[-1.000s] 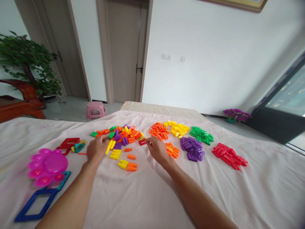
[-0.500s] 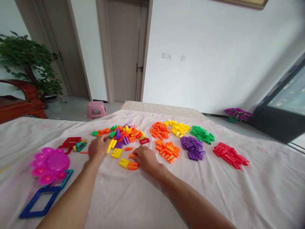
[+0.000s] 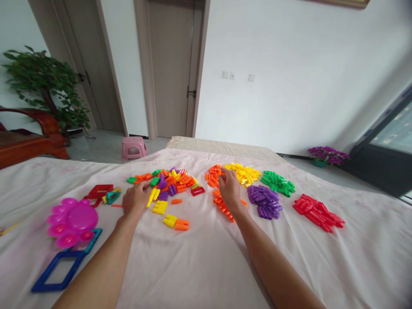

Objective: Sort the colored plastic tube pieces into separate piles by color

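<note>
My left hand rests at the left edge of a mixed pile of plastic bullet-shaped building pieces, its fingers loosely apart beside a green piece. My right hand is over the two orange piles, fingers bent together at the upper orange pile. An orange piece seems to be in its fingertips, mostly hidden. The lower orange pile is partly covered by this hand. Between my hands lie a single orange piece, joined yellow pieces and a yellow-and-orange group.
Sorted piles of yellow, green, purple and red pieces lie to the right. At left are a pink flower-shaped tray, a blue square frame and red frames. A pale cloth covers the table.
My right hand has moved right and away from me to the orange piles. The orange piece formerly at its fingertips is gone from that spot. My left hand stays by the mixed pile.
</note>
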Demonstrator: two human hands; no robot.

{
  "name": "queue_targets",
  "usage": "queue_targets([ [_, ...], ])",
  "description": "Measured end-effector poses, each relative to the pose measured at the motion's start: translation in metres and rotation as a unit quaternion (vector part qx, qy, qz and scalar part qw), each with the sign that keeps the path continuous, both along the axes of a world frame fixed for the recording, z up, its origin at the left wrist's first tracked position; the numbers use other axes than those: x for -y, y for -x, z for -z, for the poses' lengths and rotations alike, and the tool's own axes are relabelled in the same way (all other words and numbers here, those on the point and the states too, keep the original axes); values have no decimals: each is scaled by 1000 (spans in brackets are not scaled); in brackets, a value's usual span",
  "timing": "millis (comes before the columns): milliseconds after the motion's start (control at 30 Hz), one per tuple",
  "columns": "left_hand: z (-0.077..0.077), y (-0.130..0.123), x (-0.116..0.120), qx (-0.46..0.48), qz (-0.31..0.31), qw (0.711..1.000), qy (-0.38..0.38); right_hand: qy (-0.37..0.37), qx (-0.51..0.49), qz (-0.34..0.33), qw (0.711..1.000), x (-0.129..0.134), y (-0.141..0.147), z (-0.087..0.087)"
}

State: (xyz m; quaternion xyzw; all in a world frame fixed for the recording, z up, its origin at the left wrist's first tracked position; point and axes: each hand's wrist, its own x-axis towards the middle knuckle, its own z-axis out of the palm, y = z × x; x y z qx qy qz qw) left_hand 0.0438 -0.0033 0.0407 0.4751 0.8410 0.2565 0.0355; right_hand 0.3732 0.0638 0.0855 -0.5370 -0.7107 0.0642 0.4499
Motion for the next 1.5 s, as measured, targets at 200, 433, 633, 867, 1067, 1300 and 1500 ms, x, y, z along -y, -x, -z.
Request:
queue_targets([
  [200,1,0,0,-5,3,1000,-7,72,125,-230,962,44,49,22],
  [433,2,1,0,-8,6,1000,0,16,244,-380,892,55,82,33],
  [633,3,2,-1,0,0,1000,5,51,257,-343,902,55,81,34],
  [867,3,2,-1,-1,-2,1000,3,107,115,-261,952,52,58,34],
  [1067,2,0,0,0,3,1000,-1,244,-248,-256,902,32,52,47],
  [1300,2,1,0,3,3,1000,0,300,-358,-266,843,35,51,41],
  [1500,4,3,-2,1,-5,1000,3,289,-487,-200,799,16,38,28],
])
